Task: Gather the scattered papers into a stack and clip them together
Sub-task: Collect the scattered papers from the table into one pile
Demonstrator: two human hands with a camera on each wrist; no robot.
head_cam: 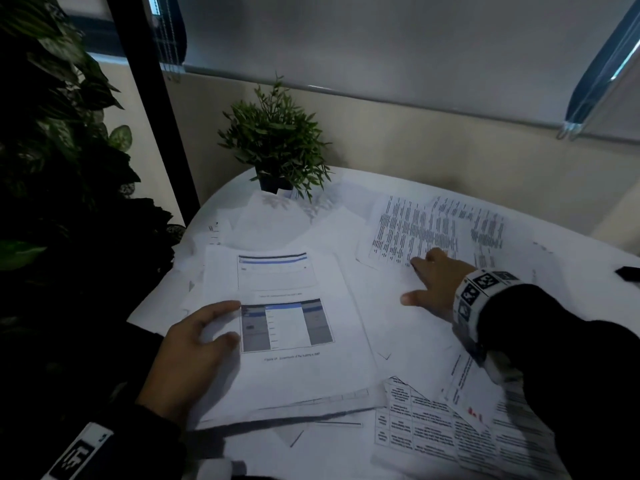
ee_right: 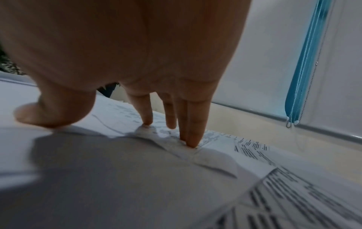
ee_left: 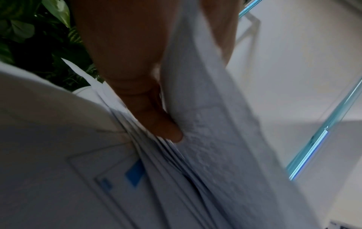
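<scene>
Matt white printed paper sheets (head_cam: 287, 306) cover the smooth white table (head_cam: 571, 237); at twelve o'clock a potted plant (head_cam: 275, 140) with plastic-looking leaves, behind it a matt fabric roller blind (head_cam: 398, 39) with a beaded metal chain (ee_right: 293, 120)

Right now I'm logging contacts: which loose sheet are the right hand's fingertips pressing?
The text-covered sheet at the far right: the right hand presses its near edge. The screenshot page lies under the left hand.

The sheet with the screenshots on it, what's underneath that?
Under the screenshot sheet lie more loose papers; the left wrist view shows their fanned edges, with the left hand gripping the bundle. Their printed sides are covered, so their content and number cannot be told.
</scene>
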